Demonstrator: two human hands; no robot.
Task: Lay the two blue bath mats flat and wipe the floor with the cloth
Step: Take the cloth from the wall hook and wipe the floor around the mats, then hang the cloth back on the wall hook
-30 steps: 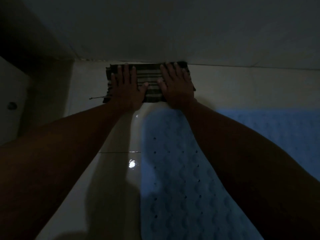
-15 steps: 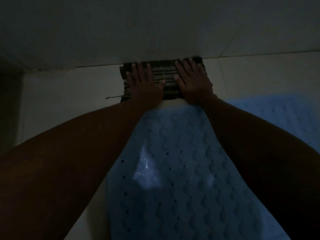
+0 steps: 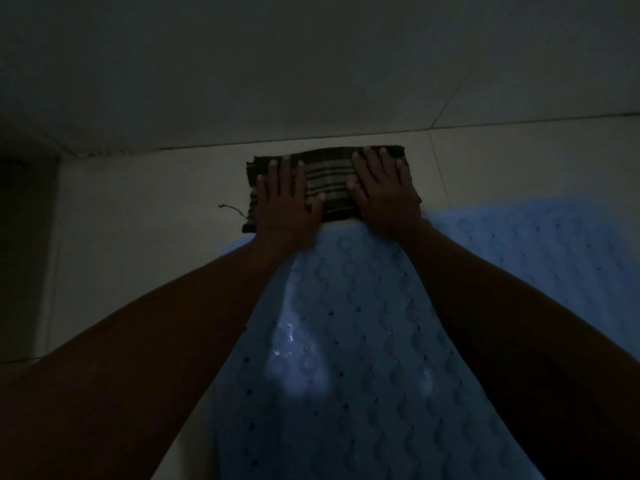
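Note:
A dark striped cloth (image 3: 329, 181) lies on the pale tiled floor (image 3: 138, 237), close to the base of the wall. My left hand (image 3: 284, 202) presses flat on its left part and my right hand (image 3: 384, 195) on its right part, fingers stretched out and pointing at the wall. A blue bath mat (image 3: 346, 341) with small holes lies flat under and between my forearms, its far end just short of the cloth. A second blue mat (image 3: 536, 244) lies flat on the right, beside the first. The light is very dim.
The wall (image 3: 311, 64) rises right behind the cloth. A loose thread (image 3: 232, 209) trails from the cloth's left edge. A dark corner sits at far left. Wet glints show on the near mat.
Both hands have slid the cloth to the right along the base of the wall, from beside the mat's left edge to just past its far end.

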